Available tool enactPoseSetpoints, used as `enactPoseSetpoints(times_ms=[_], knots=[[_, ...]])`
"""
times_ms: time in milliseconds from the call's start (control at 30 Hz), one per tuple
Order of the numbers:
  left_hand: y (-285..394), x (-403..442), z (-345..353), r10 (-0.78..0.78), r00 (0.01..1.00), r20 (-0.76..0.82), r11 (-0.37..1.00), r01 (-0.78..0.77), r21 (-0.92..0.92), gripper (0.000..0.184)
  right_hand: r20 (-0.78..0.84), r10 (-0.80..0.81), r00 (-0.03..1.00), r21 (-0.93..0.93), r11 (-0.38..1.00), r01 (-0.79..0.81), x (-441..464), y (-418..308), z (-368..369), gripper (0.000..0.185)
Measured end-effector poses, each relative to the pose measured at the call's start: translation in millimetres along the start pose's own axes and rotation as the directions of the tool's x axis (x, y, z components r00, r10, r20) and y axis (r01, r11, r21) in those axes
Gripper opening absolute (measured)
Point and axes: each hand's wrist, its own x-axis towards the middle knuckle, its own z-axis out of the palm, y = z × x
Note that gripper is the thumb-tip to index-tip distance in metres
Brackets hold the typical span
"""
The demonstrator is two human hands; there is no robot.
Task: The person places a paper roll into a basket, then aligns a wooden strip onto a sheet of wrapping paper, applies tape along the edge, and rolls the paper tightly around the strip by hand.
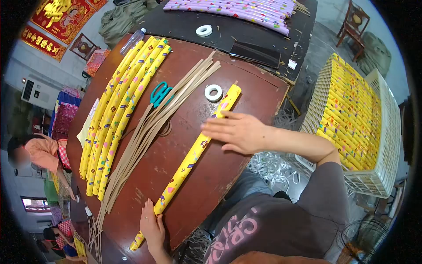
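A long yellow patterned roll [187,167] lies slantwise on the red-brown table [202,193], a thin stick end showing at its top. My right hand [235,132] rests flat over its upper part, fingers stretched out. Near the lower end, my left hand [153,226] lies across the roll, fingers extended and thumb apart. A roll of white tape [213,93] sits beside the top end. Left of the roll is a bundle of thin brown strips [145,127], with teal-handled scissors [161,94] next to it. Several finished-looking yellow rolls [118,119] lie farther left.
A white plastic crate [382,176] full of yellow rolls stands at the right. On the black table [176,26] are purple rolls [237,9], another tape roll [204,30] and a dark flat object [255,53]. Two other people [44,152] work at the far left.
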Motion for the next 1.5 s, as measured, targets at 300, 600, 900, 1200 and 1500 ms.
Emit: enactPoseSetpoints(times_ms=[300,600,900,1200,1500], knots=[[-1,2,-2,-0.011,1.0,0.024,1.0,0.012,-0.019,0.056,-0.043,0.412,0.91,-0.224,0.884,-0.411,-42,47,-28,0.063],[-1,4,-4,0.012,1.0,0.025,0.999,-0.011,-0.045,0.054,-0.161,0.337,0.928,-0.113,0.927,-0.357,-16,39,-50,0.057],[-2,7,-5,-0.013,1.0,0.025,0.999,0.014,-0.04,0.056,-0.031,0.354,0.935,-0.312,0.885,-0.345,-16,43,-44,0.051],[-8,6,-3,0.022,1.0,0.016,0.997,-0.021,-0.074,0.055,0.086,0.064,0.994,0.007,0.998,-0.065,26,5,-12,0.062],[-7,6,-4,0.034,0.999,0.004,0.998,-0.034,-0.054,0.055,0.083,-0.308,0.948,0.151,0.944,0.293,55,-43,13,0.065]])
